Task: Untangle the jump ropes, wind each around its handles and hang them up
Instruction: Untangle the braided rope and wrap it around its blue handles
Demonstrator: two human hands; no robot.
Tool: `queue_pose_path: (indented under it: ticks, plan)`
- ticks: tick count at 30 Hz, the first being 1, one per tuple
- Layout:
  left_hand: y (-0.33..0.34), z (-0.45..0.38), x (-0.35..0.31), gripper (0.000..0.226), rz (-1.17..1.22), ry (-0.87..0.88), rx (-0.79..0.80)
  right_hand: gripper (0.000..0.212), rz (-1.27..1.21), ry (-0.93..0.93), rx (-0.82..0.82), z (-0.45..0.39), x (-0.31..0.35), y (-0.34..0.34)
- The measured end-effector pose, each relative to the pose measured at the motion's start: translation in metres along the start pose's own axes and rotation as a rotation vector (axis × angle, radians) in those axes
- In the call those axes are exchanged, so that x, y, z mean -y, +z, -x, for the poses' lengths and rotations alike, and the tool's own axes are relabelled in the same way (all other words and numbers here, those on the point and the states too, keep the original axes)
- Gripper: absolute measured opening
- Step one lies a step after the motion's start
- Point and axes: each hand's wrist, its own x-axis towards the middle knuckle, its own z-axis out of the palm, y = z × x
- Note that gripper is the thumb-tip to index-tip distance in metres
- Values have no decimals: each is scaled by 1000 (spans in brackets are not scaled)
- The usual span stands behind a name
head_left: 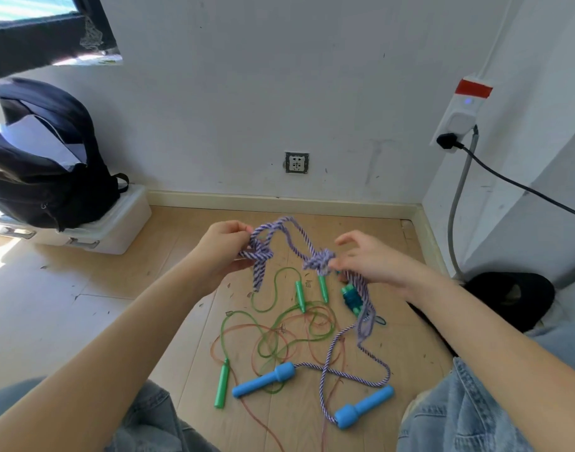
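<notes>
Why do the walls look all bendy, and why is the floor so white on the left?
In the head view, the wide-angle lens curves the cream baseboard and the white walls; sunlight washes out the wooden floor beside the black backpack; the purple-and-white twisted rope looks slightly soft, while the blue plastic handles on the floor look sharper.

A backpack (pixel 48 154) sits on a box (pixel 110 230) at far left. Tangled ropes (pixel 279 340) lie on the floor (pixel 51 321) between the knees, a socket (pixel 296 162) on the wall behind.
</notes>
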Motion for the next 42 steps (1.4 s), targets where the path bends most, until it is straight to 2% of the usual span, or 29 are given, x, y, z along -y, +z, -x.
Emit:
queue_pose_path:
  ticks: [2, 3, 4, 6, 7, 9, 12, 15, 18, 21, 23, 24, 26, 27, 29, 30, 31, 32, 33, 34, 36, 38, 40, 42]
  plan:
    - [7, 4, 0, 24, -130, 66, 47, 70, 120, -138, -32, 4, 7, 7]
    - [11, 7, 0, 24, -184, 99, 75, 72, 113, -234, -16, 6, 11, 9]
    - [15, 9, 0, 23, -246, 136, 100, 67, 69, -296, 49, 5, 12, 10]
    - [22, 11, 2, 24, -343, 199, 143, 45, -5, -322, 209, 5, 13, 15]
    - [25, 11, 2, 24, -344, 211, 156, 32, 24, -323, 223, 5, 13, 19]
    - [27, 11, 1, 24, -288, 218, 121, 14, 119, -335, 131, 2, 13, 21]
    - [24, 5, 0, 21, -236, 209, -12, 21, 140, -347, -104, -6, 11, 17]
    - [25, 3, 3, 19, -241, 125, -3, 21, 194, -381, -375, -11, 7, 16]
    - [19, 3, 1, 15, 59, -123, 58, 19, 94, -403, -530, -12, 4, 11]
    - [4, -1, -3, 22, 407, -129, -4, 20, -2, -400, -603, -11, 1, 5]
    - [1, -2, -7, 24, 577, -66, -64, 22, -7, -339, -537, -11, -1, 8]
    - [1, -2, -7, 23, 659, -30, -69, 23, -85, -305, -461, -11, -1, 10]
    - [-1, -4, -8, 25, 788, 42, -12, 23, -399, -260, -278, -8, 4, 10]
    - [-1, -4, -7, 38, 788, 45, 37, 22, -572, -261, -195, -6, 8, 8]
    - [4, 0, -3, 75, 555, 17, 155, 21, -857, -303, -33, -2, 16, 5]
    - [11, 5, 0, 84, 370, 21, 263, 21, -957, -335, 47, 0, 21, 5]
    - [21, 10, 5, 80, 177, 50, 405, 22, -1027, -368, 106, 1, 26, 6]
    - [31, 15, 9, 65, 1, 90, 555, 23, -1072, -396, 125, 2, 30, 6]
    - [40, 19, 14, 44, -146, 114, 672, 24, -1114, -400, 98, 0, 32, 3]
    - [45, 21, 17, 27, -274, 136, 706, 25, -1139, -378, 23, -2, 33, -1]
    - [46, 19, 22, 13, -411, 131, 612, 25, -1073, -281, -171, -6, 28, -8]
    - [41, 19, 20, 18, -320, 39, 540, 26, -695, -171, -324, -9, 19, -10]
    - [37, 20, 14, 21, -146, -42, 474, 32, -372, -56, -256, -6, 11, -7]
    - [33, 20, 9, 23, -71, -50, 388, 46, -204, 30, -145, -2, 9, 1]
